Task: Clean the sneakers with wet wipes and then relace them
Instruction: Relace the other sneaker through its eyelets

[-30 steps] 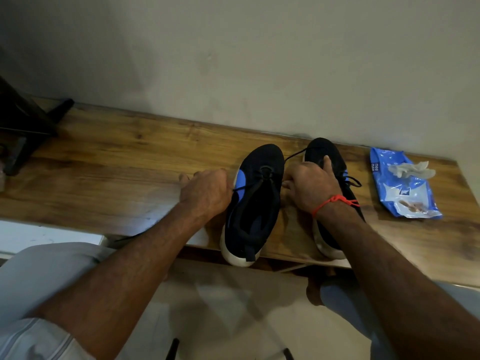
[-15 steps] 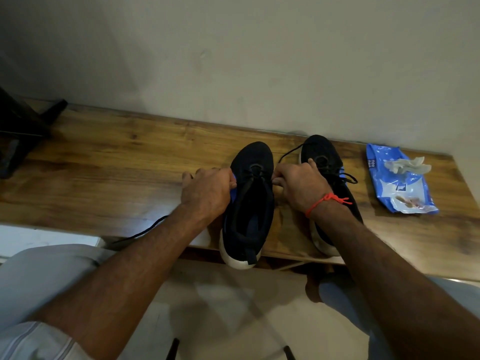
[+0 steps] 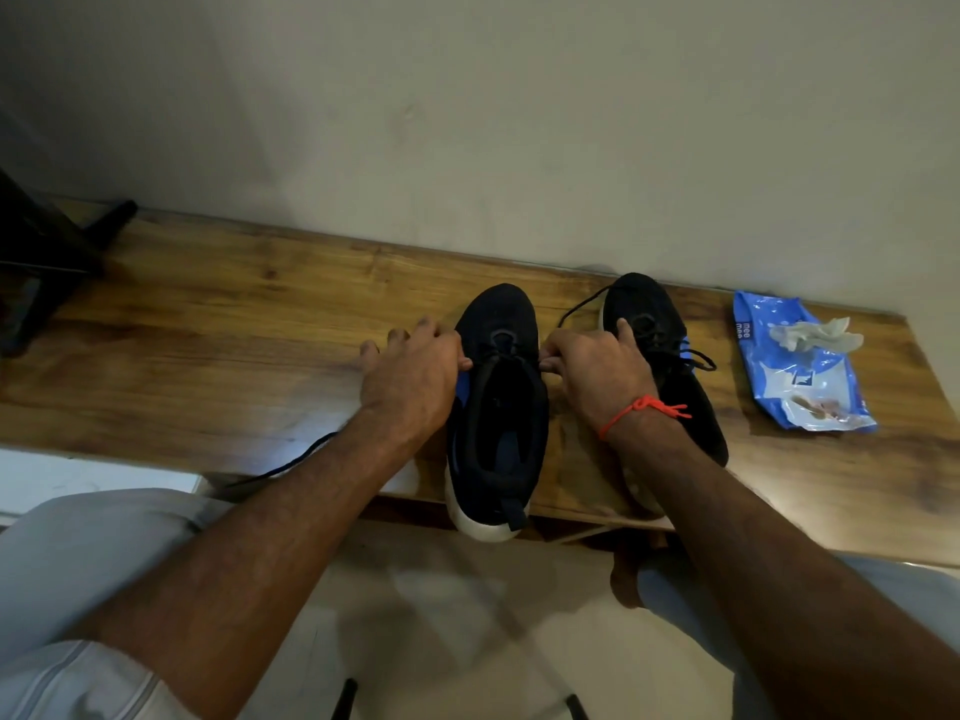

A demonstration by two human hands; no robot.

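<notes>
Two black sneakers with white soles stand side by side on a wooden bench (image 3: 208,356), toes to the wall. The left sneaker (image 3: 496,407) has blue sides and sits between my hands. My left hand (image 3: 415,376) pinches the black lace at the shoe's left edge. My right hand (image 3: 592,376) pinches the lace at its right edge. The right sneaker (image 3: 670,366) is partly hidden behind my right wrist, its lace (image 3: 691,356) loosely threaded. A loose lace end (image 3: 291,459) trails off the bench's front edge at the left.
A blue wet-wipes pack (image 3: 800,376) lies at the bench's right end with a crumpled used wipe (image 3: 815,332) on top. A dark stand (image 3: 47,262) occupies the bench's far left. The wall runs just behind the shoes. My knees sit below the bench edge.
Both hands have closed in from the sides to the left sneaker's eyelets, and the lace that stretched across to each hand has drawn short. The view has shifted slightly.
</notes>
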